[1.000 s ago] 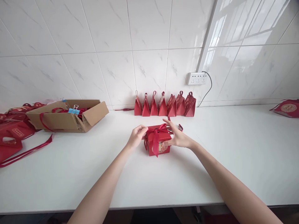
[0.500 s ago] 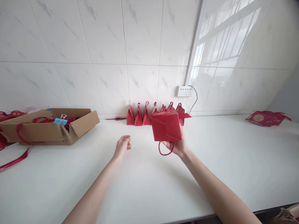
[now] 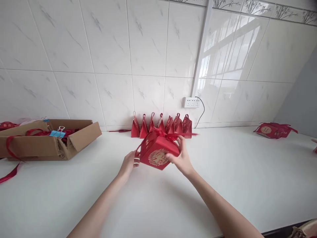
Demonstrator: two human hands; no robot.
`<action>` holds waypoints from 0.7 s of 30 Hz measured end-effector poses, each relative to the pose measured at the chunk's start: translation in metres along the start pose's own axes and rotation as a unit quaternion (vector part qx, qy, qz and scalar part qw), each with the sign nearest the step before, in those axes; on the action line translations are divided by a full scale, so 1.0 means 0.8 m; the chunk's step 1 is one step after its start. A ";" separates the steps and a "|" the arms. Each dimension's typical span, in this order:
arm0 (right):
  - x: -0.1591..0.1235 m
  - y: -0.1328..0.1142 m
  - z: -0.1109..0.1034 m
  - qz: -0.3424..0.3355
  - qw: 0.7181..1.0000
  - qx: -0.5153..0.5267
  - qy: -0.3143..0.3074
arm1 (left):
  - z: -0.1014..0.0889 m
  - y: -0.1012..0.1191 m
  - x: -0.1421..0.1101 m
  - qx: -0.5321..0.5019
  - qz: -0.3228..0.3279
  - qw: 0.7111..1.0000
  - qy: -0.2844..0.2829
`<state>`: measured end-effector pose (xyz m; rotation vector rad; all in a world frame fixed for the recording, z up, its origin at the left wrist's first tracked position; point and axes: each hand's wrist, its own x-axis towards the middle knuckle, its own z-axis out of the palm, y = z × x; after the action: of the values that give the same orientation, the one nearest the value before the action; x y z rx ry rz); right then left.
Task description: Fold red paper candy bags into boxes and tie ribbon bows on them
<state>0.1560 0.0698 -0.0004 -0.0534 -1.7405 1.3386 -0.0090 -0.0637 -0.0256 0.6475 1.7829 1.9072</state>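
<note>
A red gift box (image 3: 158, 153) with a gold round emblem, a ribbon bow on top and a twisted cord handle is held tilted above the white table. My right hand (image 3: 182, 157) grips its right side, with the thumb on the emblem face and the fingers over the top edge. At the box's left side, by the cord handle, my left hand (image 3: 129, 162) has its fingers curled against it. Those fingertips are partly hidden behind the box.
Several small red pointed boxes (image 3: 187, 127) with loops stand in a row by the tiled wall. An open cardboard box (image 3: 37, 147) with red ribbons and a blue binder clip (image 3: 57, 133) is at left. More red gift boxes (image 3: 268, 130) lie at right. A power socket (image 3: 191, 102) is on the wall.
The gift box has turned from its plain red face to its emblem face and moved slightly left and down. My left hand, free before, has come up against its left side.
</note>
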 end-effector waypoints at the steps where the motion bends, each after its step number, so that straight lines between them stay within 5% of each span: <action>1: -0.002 0.002 0.001 -0.077 0.994 -0.073 0.002 | 0.001 0.001 -0.001 -0.002 0.014 1.000 0.003; 5: -0.007 0.005 0.001 -0.245 0.938 -0.244 -0.013 | 0.005 0.010 -0.013 0.006 0.112 0.993 0.024; 10: -0.009 0.007 -0.001 -0.287 0.905 -0.311 -0.042 | 0.009 0.022 -0.035 0.031 0.268 0.963 -0.016; 14: -0.009 0.010 -0.002 -0.290 0.904 -0.310 -0.059 | 0.015 0.031 -0.047 0.029 0.265 0.963 -0.035; 21: -0.009 0.014 0.000 -0.286 0.896 -0.330 -0.085 | 0.017 0.036 -0.045 0.026 0.272 0.961 0.025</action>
<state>0.1553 0.0708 -0.0141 0.1909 -2.0739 0.3024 0.0273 -0.0771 0.0026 1.2214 1.8205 2.2379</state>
